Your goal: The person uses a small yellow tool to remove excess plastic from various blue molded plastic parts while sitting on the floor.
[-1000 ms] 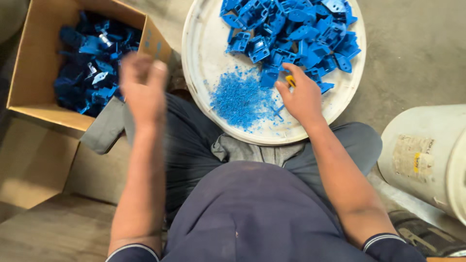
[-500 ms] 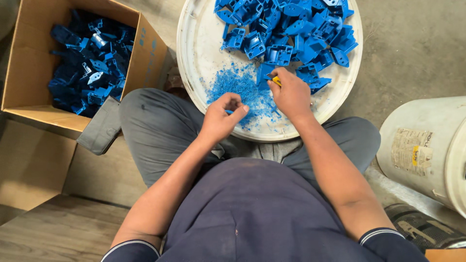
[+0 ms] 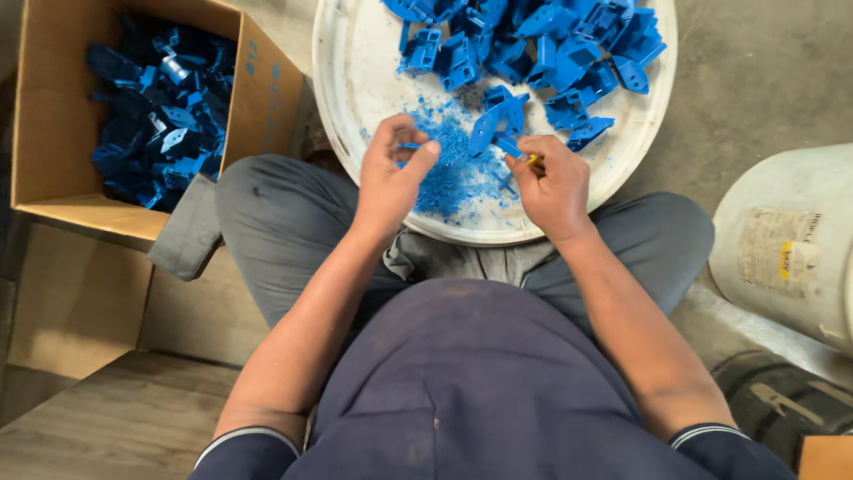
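Observation:
A round white tray (image 3: pixel 355 80) rests against my knees, with several blue plastic parts (image 3: pixel 533 44) heaped at its far side and a patch of blue shavings (image 3: pixel 453 169) near me. My left hand (image 3: pixel 391 178) hovers over the shavings, fingers curled around a small blue piece that is mostly hidden. My right hand (image 3: pixel 555 187) is closed on a small tool with a yellow handle (image 3: pixel 533 161), its tip against a blue part (image 3: pixel 498 124) lying on the tray.
At the left stands an open cardboard box (image 3: pixel 53 116) holding several blue parts (image 3: pixel 160 124). A grey cloth (image 3: pixel 187 236) hangs beside my left thigh. A white bucket (image 3: pixel 791 249) stands at the right on the concrete floor. Flattened cardboard (image 3: pixel 80 302) lies below the box.
My left hand swung back from the cardboard box to the tray and now sits over the shavings. My right hand stayed at the tray edge with the tool.

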